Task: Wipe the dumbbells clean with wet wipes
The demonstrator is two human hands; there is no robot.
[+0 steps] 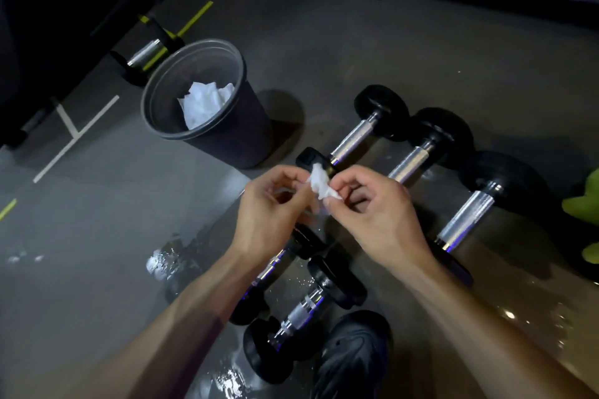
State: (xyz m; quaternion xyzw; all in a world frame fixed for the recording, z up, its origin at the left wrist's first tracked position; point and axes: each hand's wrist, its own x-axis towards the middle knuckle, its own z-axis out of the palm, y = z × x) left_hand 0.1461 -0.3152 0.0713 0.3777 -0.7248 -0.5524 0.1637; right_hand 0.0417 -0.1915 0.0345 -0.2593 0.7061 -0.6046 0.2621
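- My left hand (pixel 270 204) and right hand (pixel 372 207) meet in the middle of the view, and the grip of both is a pinch on one small, crumpled white wet wipe (pixel 319 183), fingers curled around it from either side.
- The wipe is bunched and creased, held above the floor (pixel 97 236) and apart from the metal below.
- Just beyond my fingers, three dumbbells lie side by side on the floor: the far dumbbell (pixel 355 136), the middle dumbbell (pixel 410 160) and the right dumbbell (pixel 466 217). Each has black round heads and a shiny knurled steel handle.
- Under my wrists lie two more: the near dumbbell (pixel 299 311), its chrome handle bright, and a second one (pixel 269 269) partly hidden by my left forearm.
- The floor around these looks wet and glossy, with droplets near the bottom edge.
- A dark shoe (pixel 353 356) sits at the bottom edge, just beside the near dumbbell.
- To the far left of the dumbbells stands a grey bin (pixel 227 139) with crumpled white wipes (pixel 204 104) inside.
- Something green (pixel 583 204) shows at the right edge; I cannot tell what it is.
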